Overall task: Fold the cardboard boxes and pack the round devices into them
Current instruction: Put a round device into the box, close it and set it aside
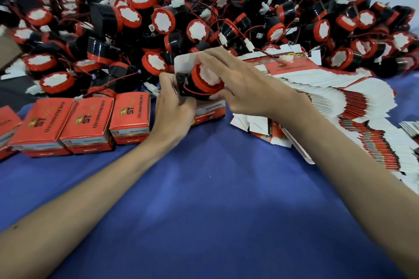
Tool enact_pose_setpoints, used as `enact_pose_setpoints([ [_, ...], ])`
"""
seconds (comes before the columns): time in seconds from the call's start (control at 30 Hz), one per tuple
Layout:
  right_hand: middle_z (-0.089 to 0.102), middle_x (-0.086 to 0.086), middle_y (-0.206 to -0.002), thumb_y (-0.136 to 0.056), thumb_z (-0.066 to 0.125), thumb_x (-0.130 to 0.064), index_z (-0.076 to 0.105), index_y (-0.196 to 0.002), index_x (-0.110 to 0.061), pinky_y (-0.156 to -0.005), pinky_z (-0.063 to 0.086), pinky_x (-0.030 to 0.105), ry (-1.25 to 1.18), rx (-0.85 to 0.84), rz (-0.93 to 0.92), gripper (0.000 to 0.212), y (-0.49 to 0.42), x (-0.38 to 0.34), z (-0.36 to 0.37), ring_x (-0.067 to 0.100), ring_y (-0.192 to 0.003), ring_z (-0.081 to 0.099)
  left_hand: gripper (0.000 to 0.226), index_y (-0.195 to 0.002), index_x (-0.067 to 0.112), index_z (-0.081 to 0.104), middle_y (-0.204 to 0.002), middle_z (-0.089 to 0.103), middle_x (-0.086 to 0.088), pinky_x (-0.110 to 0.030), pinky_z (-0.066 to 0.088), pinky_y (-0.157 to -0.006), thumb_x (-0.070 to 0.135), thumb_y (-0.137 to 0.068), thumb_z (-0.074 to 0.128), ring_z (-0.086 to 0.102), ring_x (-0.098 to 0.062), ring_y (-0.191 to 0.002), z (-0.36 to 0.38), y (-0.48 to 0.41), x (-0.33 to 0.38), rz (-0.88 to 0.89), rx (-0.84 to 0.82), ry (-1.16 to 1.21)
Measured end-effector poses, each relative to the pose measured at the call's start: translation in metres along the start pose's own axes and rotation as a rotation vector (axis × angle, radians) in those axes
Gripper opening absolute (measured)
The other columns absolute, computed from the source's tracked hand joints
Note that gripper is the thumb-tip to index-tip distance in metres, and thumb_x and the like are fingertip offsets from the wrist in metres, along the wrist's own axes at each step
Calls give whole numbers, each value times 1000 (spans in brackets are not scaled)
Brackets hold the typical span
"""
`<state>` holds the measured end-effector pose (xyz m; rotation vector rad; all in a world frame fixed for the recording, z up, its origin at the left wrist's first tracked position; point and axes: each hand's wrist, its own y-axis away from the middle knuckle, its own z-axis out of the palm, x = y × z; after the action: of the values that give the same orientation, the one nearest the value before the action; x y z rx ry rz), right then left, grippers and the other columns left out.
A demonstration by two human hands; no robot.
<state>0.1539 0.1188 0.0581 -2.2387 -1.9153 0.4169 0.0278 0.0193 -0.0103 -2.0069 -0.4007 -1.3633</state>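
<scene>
Grip of left hand [174, 106] and right hand [240, 86] clamps round red-and-black plastic device [205, 82] mid-frame; seems light, hard; hold its sides.

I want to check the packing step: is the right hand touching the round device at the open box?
Touching. The head view shows the right hand gripping the round device, fingers over its top.

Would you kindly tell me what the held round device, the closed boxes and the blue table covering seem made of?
The round device looks like moulded plastic: glossy black body, red rim; its matt white face is unclear. The closed boxes seem thin printed cardboard, with crisp edges. The blue covering is probably cloth: matt, softly uneven.
</scene>
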Motion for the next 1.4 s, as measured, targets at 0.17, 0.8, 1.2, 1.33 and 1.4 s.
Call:
enact_pose_setpoints([
  [0.17,39,13,-139,-80,59,5,36,-141,-7,-82,48,48,107,-51,72,66,12,6,2,37,-105,55,26,-82,19,24,-88,30,-10,-43,32,-67,7,-70,44,31,-21,-78,-1,4,6,-13,-89,194],
  [0.8,18,-11,-159,-99,47,-26,26,-151,-27,-115,15,50,367,-260,126,57,8,-3,5,13,-144,23,38,-83,23,23,-71,31,3,-28,30,-56,2,-91,53,30,-8,-62,4,0,0,44,-130,70],
  [1.2,65,-9,-117,-102,38,-28,63,-123,-26,-97,33,34,433,-52,194,33,25,-4,10,14,-122,46,42,-84,27,22,-83,29,6,-36,33,-63,0,-88,54,30,-5,-70,8,1,-3,85,-108,-4],
  [1.33,64,-2,-110,-97,50,-32,71,-109,-17,-97,34,41,444,152,228,28,42,-4,24,25,-116,51,42,-85,29,22,-87,35,-1,-43,38,-65,6,-85,57,38,-16,-77,6,2,-2,49,-127,-1],
  [1.4,67,-2,-104,-96,50,-29,73,-101,-15,-97,35,44,447,234,235,28,46,-8,35,29,-115,55,41,-86,29,22,-94,39,-11,-47,42,-70,15,-79,59,42,-27,-85,5,3,1,39,-172,10],
])
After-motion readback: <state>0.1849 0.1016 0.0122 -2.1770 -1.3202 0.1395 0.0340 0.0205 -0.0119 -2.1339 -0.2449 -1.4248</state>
